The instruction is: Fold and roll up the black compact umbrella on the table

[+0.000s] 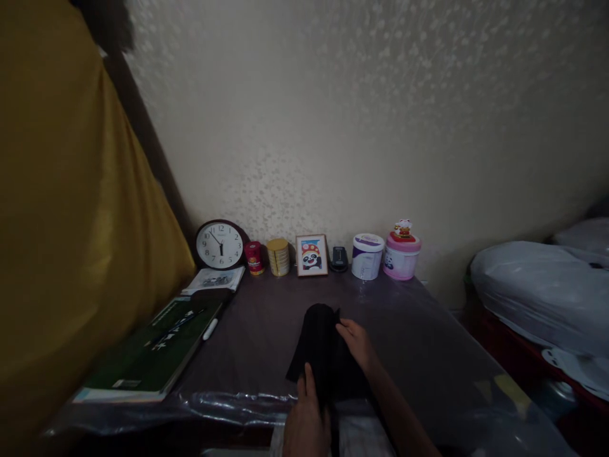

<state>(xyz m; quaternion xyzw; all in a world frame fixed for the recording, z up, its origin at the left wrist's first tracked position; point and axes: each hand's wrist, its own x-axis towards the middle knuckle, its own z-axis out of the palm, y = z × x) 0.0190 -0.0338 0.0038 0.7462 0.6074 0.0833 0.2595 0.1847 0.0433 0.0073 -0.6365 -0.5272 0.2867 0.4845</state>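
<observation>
Head view: Dim scene; table under a clear plastic cover, with a patterned wall behind it.
Black sheet: At the lower centre of the frame, over the near part of the table; upper end curled into a rounded fold, lower left corner flared outward.
Left hand: At the bottom centre, fingers extended along the near part of the black sheet; the underside is hidden, so whether the thumb pinches it cannot be told.
Right hand: Right of the fold; thumb and fingers pinch the upper right edge of the black sheet.
Back row, left to right across the middle of the frame: Oval wall clock, red can, yellow-lidded can, framed panda picture, small black object, white-and-purple tub, pink tub bearing a lucky-cat figurine.
Left side: Green book with a dark pen on its cover; white marker just beside its right edge.
Frame edges: Yellow curtain at left; white plastic bag at right.
</observation>
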